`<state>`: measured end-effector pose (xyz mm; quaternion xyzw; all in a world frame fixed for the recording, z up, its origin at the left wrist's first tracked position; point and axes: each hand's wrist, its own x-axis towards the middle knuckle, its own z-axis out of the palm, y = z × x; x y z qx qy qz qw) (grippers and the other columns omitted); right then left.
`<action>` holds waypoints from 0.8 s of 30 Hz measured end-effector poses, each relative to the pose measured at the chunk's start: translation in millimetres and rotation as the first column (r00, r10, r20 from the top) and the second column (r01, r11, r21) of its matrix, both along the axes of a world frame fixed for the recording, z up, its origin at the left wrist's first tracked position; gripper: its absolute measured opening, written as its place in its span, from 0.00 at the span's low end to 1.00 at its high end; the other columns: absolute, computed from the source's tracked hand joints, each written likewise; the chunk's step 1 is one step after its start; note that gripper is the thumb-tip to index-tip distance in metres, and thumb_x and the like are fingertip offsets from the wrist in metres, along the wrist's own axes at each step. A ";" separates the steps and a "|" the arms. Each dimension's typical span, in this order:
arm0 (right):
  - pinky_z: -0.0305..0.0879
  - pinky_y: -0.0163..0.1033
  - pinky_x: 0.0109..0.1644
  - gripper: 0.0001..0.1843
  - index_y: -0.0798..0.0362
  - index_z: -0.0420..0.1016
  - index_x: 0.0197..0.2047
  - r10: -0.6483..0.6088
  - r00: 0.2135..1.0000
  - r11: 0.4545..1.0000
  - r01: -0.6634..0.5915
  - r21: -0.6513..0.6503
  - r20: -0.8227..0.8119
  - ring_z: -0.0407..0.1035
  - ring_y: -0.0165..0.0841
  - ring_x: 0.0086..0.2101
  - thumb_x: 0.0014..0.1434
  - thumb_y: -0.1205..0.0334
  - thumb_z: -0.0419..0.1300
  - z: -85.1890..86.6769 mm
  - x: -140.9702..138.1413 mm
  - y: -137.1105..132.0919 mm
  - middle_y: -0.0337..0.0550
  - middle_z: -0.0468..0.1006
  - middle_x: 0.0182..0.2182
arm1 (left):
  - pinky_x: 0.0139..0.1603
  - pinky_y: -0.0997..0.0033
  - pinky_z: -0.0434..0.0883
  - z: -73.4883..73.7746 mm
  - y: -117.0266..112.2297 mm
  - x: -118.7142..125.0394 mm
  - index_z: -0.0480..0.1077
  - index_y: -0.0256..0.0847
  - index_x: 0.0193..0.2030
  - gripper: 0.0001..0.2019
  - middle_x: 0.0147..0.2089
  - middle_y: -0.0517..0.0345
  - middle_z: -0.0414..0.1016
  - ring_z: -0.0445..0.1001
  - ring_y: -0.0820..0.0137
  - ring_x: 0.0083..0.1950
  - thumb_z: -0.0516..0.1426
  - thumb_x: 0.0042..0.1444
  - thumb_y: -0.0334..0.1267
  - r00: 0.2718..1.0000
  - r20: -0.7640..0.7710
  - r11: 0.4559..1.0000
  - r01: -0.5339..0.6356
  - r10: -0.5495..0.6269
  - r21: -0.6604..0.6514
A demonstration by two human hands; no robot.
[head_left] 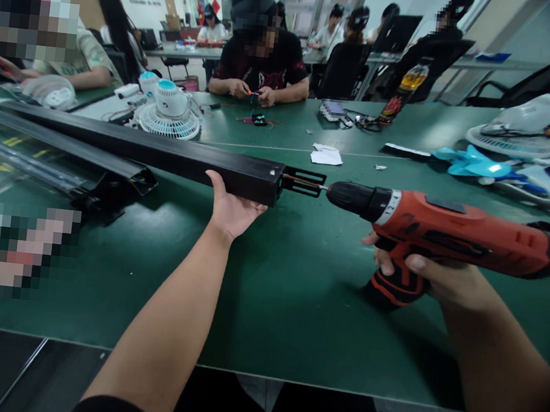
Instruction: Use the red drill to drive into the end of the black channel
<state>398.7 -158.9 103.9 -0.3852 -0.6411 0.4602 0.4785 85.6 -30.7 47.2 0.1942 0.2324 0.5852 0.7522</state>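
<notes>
My left hand (236, 212) grips a long black rectangular tube (172, 152) from below, near its right end, thumb up along the near side. A slotted black bracket (307, 182) sticks out of that end. My right hand (444, 279) is wrapped around the handle of a red and black cordless drill (469, 230), which points left. The drill's bit reaches in at the bracket; whether it touches a screw there is too small to tell. A second black profile (79, 152) lies left of the tube, with wires showing at its open end.
White fan parts (169, 113) stand beyond the tube. Scraps of white paper (327, 154) lie past the bracket. Blue fan blades (478, 163), a white fan (515, 136) and a drink bottle (405, 92) are at the back right. Across the green table (288, 312) a person handles small wired parts.
</notes>
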 end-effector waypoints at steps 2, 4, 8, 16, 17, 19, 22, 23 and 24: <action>0.69 0.43 0.21 0.24 0.51 0.79 0.46 -0.006 1.000 1.000 0.006 0.002 -0.013 0.67 0.36 0.21 0.46 0.50 0.66 -0.5 0.4 -0.5 0.51 0.80 0.31 | 0.27 0.65 0.74 2.4 -1.5 0.8 0.84 0.44 0.51 0.51 0.39 0.48 0.85 0.78 0.64 0.31 0.51 0.70 0.95 1.000 -0.013 1.000 -0.017 0.017 0.000; 0.70 0.44 0.21 0.25 0.48 0.78 0.48 -0.012 1.000 1.000 0.012 0.004 -0.024 0.67 0.35 0.21 0.46 0.50 0.66 -1.4 1.4 -0.7 0.53 0.80 0.38 | 0.28 0.64 0.75 3.3 -2.2 1.2 0.85 0.44 0.52 0.50 0.40 0.46 0.86 0.80 0.62 0.33 0.52 0.71 0.94 0.999 -0.027 1.000 -0.026 0.025 -0.004; 0.70 0.44 0.21 0.26 0.48 0.77 0.49 -0.019 0.999 1.000 0.019 0.001 -0.025 0.69 0.36 0.22 0.45 0.51 0.67 -2.5 2.9 -0.4 0.55 0.79 0.42 | 0.30 0.63 0.77 -1.4 0.1 0.4 0.85 0.44 0.56 0.49 0.42 0.45 0.86 0.84 0.59 0.36 0.52 0.72 0.93 1.000 0.009 1.000 -0.008 0.008 0.001; 0.70 0.44 0.22 0.27 0.53 0.78 0.47 -0.027 1.000 1.000 0.027 -0.008 -0.015 0.69 0.36 0.22 0.45 0.49 0.66 -0.3 1.8 -1.3 0.56 0.80 0.38 | 0.32 0.63 0.79 -10.4 5.5 -0.4 0.86 0.45 0.65 0.49 0.45 0.43 0.88 0.87 0.56 0.42 0.53 0.73 0.91 1.000 0.030 1.000 0.006 -0.006 0.014; 0.70 0.44 0.22 0.27 0.54 0.78 0.47 -0.026 1.000 1.000 0.026 -0.010 -0.012 0.69 0.37 0.22 0.45 0.49 0.66 -0.3 2.0 -1.3 0.57 0.80 0.38 | 0.33 0.63 0.79 -9.7 5.2 -0.3 0.86 0.45 0.65 0.50 0.46 0.43 0.89 0.87 0.56 0.42 0.53 0.73 0.91 1.000 0.027 1.000 0.007 -0.007 0.015; 0.70 0.43 0.21 0.27 0.54 0.78 0.46 -0.026 1.000 1.000 0.026 -0.008 -0.009 0.69 0.37 0.22 0.45 0.49 0.66 -0.5 2.5 -1.2 0.56 0.80 0.38 | 0.33 0.63 0.80 -7.6 4.1 -0.2 0.86 0.45 0.66 0.50 0.47 0.43 0.89 0.88 0.56 0.42 0.53 0.74 0.91 1.000 0.025 1.000 0.009 -0.009 0.015; 0.70 0.43 0.21 0.26 0.53 0.78 0.46 -0.027 1.000 1.000 0.027 -0.002 -0.009 0.69 0.36 0.22 0.44 0.50 0.67 -0.6 2.7 -0.8 0.55 0.80 0.37 | 0.34 0.63 0.80 -4.5 2.1 -0.1 0.86 0.44 0.66 0.50 0.48 0.42 0.90 0.88 0.56 0.43 0.52 0.74 0.91 1.000 0.005 1.000 0.003 -0.003 0.005; 0.70 0.43 0.22 0.26 0.53 0.78 0.46 -0.026 1.000 1.000 0.026 -0.002 -0.008 0.69 0.36 0.22 0.45 0.50 0.67 -0.6 2.7 -0.7 0.55 0.80 0.37 | 0.34 0.63 0.80 -4.0 1.7 -0.1 0.86 0.45 0.66 0.50 0.48 0.42 0.90 0.88 0.56 0.43 0.52 0.74 0.91 1.000 -0.002 1.000 0.000 0.000 0.001; 0.70 0.43 0.22 0.26 0.53 0.78 0.46 -0.023 1.000 1.000 0.023 -0.004 -0.007 0.69 0.36 0.22 0.45 0.50 0.67 -0.6 2.7 -0.6 0.55 0.80 0.37 | 0.33 0.63 0.80 -3.9 1.4 -0.2 0.86 0.45 0.66 0.50 0.48 0.43 0.90 0.88 0.56 0.43 0.53 0.73 0.91 1.000 -0.006 1.000 -0.002 0.002 0.000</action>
